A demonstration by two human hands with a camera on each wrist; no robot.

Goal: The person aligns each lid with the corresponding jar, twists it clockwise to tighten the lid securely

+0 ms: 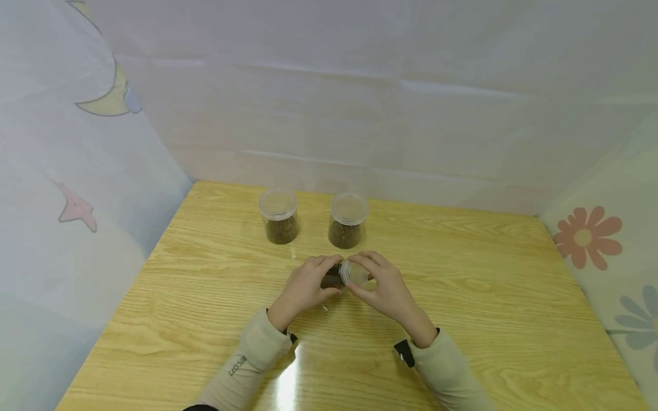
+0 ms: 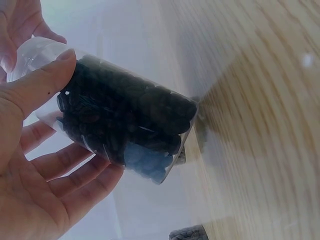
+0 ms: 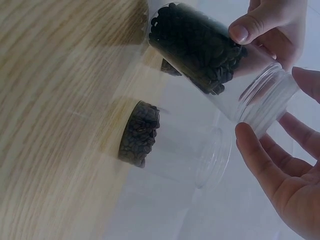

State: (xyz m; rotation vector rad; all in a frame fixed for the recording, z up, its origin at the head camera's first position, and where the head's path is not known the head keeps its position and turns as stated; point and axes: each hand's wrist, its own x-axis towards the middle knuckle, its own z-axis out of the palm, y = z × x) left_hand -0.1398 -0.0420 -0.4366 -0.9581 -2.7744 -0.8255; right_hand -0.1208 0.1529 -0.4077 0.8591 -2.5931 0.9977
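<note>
A clear jar (image 1: 333, 277) partly filled with dark beans, which look like coffee beans, is held between both hands above the table. It tilts with its lid end to the right. My left hand (image 1: 307, 283) grips the jar's body, thumb on one side and fingers on the other. My right hand (image 1: 384, 287) holds the clear ridged lid (image 3: 272, 95) between thumb and fingers. In the right wrist view the beans (image 3: 192, 45) lie toward the jar's base, with a bare stretch of wall below the lid. The lid looks seated on the jar.
Two similar lidded jars stand behind the hands, one at the left (image 1: 278, 217) and one at the right (image 1: 348, 221), each about half full of dark beans. The wooden table (image 1: 488, 297) meets a pale cloth backdrop (image 1: 334, 114) at its back and sides.
</note>
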